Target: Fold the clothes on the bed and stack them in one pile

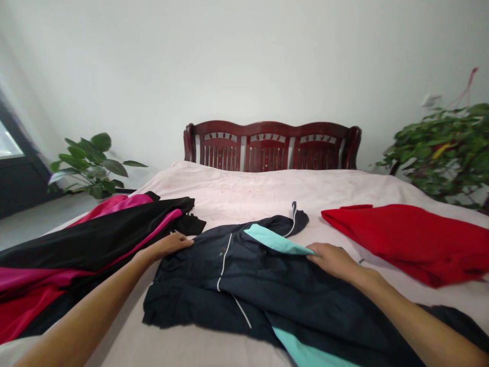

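Note:
A dark navy sports garment [244, 278] with turquoise panels and thin white piping lies crumpled across the bed in front of me. At its upper left edge, my left hand [173, 245] is closed, the fingertips pinching the navy cloth. My right hand [331, 259] grips the garment farther right, at the end of a turquoise strip [277, 240]. Part of the cloth is hidden under my right forearm. Beyond the strip, a narrow navy end with white piping [294, 219] sticks up. Whether it is a jacket or trousers I cannot tell.
Black, pink and red clothes [95, 239] lie along the left side. A red garment [416, 239] rests at the right. All lie on a pale pink bed sheet [244, 191]. A dark wooden headboard [267, 148] stands behind, with leafy plants [91, 163] on both sides.

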A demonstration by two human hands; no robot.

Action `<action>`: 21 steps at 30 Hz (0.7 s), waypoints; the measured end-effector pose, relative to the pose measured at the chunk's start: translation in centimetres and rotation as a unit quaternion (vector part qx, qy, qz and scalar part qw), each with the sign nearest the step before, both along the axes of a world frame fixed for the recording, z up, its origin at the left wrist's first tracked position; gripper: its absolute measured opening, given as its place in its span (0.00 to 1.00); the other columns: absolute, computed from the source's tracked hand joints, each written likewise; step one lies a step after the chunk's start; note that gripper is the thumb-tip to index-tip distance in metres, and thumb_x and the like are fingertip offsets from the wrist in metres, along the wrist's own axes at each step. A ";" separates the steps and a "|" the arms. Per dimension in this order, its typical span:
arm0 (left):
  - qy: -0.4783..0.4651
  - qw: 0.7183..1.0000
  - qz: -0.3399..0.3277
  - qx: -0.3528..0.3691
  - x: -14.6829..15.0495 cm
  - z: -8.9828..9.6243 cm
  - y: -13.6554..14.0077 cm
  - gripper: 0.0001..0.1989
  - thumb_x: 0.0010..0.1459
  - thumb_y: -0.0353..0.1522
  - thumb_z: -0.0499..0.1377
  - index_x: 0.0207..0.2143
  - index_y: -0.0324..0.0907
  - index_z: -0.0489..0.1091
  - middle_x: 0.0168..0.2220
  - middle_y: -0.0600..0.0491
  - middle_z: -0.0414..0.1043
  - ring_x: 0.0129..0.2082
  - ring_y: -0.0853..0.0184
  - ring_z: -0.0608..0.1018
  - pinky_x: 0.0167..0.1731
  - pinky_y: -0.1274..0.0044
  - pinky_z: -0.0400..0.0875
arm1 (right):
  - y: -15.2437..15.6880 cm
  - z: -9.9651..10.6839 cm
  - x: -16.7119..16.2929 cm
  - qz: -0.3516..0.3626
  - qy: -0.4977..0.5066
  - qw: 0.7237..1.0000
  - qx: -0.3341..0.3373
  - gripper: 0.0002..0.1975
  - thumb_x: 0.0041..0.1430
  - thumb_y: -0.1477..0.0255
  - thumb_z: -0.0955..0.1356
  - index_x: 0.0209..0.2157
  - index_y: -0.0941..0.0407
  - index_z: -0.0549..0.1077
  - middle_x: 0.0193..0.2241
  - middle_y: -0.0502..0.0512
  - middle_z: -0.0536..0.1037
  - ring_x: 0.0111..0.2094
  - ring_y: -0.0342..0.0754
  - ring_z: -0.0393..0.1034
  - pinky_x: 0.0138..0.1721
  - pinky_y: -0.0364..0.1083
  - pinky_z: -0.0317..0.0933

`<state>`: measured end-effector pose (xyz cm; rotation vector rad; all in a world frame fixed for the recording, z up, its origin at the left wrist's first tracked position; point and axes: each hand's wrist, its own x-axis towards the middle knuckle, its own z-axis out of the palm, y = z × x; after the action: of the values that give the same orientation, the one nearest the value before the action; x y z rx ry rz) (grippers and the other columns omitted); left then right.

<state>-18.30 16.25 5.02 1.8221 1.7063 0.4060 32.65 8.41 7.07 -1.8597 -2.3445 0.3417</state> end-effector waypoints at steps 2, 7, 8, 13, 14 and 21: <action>0.009 1.000 -0.007 0.002 0.5 0.1 0.2 0.18 0.43 0.47 0.60 0.23 0.41 0.73 0.25 0.52 0.74 0.30 0.59 0.76 0.29 0.75 0.64 | 0.5 1.1 0.7 -0.019 -0.002 0.999 0.043 0.15 0.62 0.65 0.60 0.39 0.51 0.78 0.39 0.55 0.81 0.43 0.55 0.74 0.42 0.48 0.64; 0.019 0.993 0.024 0.110 2.4 0.6 -0.7 0.15 0.52 0.42 0.55 0.35 0.41 0.73 0.34 0.50 0.77 0.39 0.57 0.77 0.39 0.73 0.66 | 3.3 3.2 2.0 -0.177 -0.093 0.968 0.153 0.16 0.62 0.71 0.61 0.46 0.52 0.77 0.43 0.61 0.80 0.44 0.58 0.73 0.44 0.51 0.62; 0.019 0.989 0.030 0.143 2.8 0.9 -1.4 0.15 0.54 0.41 0.54 0.37 0.41 0.73 0.37 0.50 0.77 0.41 0.57 0.77 0.41 0.73 0.66 | 3.8 3.2 2.1 -0.207 -0.117 0.960 0.149 0.17 0.60 0.73 0.62 0.46 0.54 0.77 0.44 0.64 0.79 0.45 0.59 0.72 0.45 0.53 0.61; 0.055 0.954 -0.036 0.292 5.0 3.3 -6.9 0.14 0.61 0.37 0.51 0.45 0.46 0.72 0.44 0.51 0.74 0.45 0.60 0.76 0.45 0.73 0.67 | 4.9 3.6 -1.2 -0.155 -0.062 0.959 0.229 0.24 0.54 0.82 0.61 0.49 0.55 0.76 0.51 0.60 0.76 0.53 0.55 0.66 0.54 0.51 0.57; 0.076 0.944 -0.080 0.309 5.5 3.7 -8.3 0.14 0.62 0.36 0.51 0.47 0.47 0.72 0.42 0.51 0.74 0.43 0.61 0.76 0.44 0.73 0.67 | 5.0 3.8 -2.6 -0.119 -0.025 0.962 0.244 0.23 0.55 0.83 0.60 0.48 0.54 0.76 0.50 0.57 0.77 0.53 0.52 0.66 0.55 0.48 0.57; 0.231 0.847 -0.351 0.326 10.1 2.6 -15.7 0.19 0.63 0.24 0.50 0.55 0.49 0.64 0.34 0.53 0.70 0.31 0.64 0.70 0.31 0.72 0.60 | 5.4 4.6 -14.7 0.069 0.093 0.985 0.129 0.15 0.65 0.76 0.61 0.48 0.54 0.75 0.50 0.55 0.76 0.51 0.47 0.69 0.55 0.47 0.61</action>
<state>-8.19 0.51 7.59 3.0837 1.0578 0.2442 17.93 13.78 11.70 -1.4864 -2.2720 0.2041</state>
